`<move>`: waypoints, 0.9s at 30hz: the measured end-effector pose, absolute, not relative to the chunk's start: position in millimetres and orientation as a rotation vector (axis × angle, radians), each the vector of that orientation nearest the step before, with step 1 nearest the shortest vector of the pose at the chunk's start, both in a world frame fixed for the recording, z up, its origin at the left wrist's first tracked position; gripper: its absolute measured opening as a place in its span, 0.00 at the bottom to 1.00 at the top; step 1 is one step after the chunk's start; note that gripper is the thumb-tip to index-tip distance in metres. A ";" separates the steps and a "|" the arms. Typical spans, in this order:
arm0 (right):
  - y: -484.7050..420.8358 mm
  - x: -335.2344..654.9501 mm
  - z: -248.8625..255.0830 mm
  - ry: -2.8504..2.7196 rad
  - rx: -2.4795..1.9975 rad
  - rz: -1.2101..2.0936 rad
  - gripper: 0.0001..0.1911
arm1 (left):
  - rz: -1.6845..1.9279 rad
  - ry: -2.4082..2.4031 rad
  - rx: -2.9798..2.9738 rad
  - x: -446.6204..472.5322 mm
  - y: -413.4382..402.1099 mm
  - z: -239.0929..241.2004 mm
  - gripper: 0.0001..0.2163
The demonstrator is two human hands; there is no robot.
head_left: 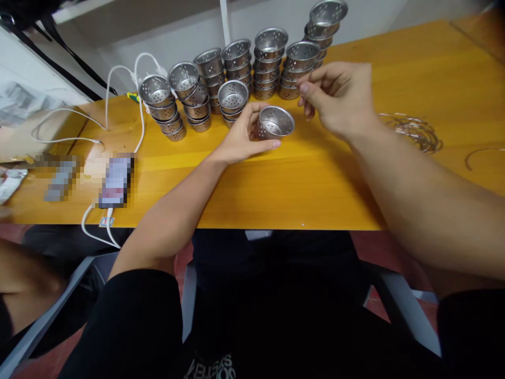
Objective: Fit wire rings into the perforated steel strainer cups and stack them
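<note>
My left hand (pixel 243 136) grips a small perforated metal cup (pixel 276 123) just above the table, its open mouth tilted toward me. To the right, my right hand (pixel 335 100) is raised in front of the cup stacks, with thumb and forefinger pinched together. Whatever lies between those fingertips, if anything, is too small to make out. Close behind the held cup stands a short stack of similar cups (pixel 232 97). A taller stack (pixel 302 60) is partly hidden behind my right fingers.
More stacks of perforated cups (pixel 270 58) line the back of the wooden table (pixel 256 189). A loose coil of thin wire (pixel 416 131) lies on the right. On the left are a phone (pixel 116 181) on a white cable (pixel 140 116) and another person's leg (pixel 29 279).
</note>
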State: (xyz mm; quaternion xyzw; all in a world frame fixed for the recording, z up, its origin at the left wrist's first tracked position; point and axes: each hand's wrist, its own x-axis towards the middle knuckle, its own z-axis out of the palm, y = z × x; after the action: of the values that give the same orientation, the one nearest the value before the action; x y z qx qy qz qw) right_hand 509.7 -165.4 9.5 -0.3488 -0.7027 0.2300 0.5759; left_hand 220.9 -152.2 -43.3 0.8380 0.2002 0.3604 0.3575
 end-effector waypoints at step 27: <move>-212.7 479.2 28.2 -1.850 -1.037 0.414 0.20 | 0.983 0.759 2.219 228.5 -152.5 -41.9 0.59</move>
State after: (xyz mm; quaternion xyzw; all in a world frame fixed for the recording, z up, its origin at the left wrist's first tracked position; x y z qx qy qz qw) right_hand 479.2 -212.7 28.2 -0.4235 -0.7553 0.1690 0.4708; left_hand 228.5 -152.5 -41.9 0.8337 0.2852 0.3695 0.2950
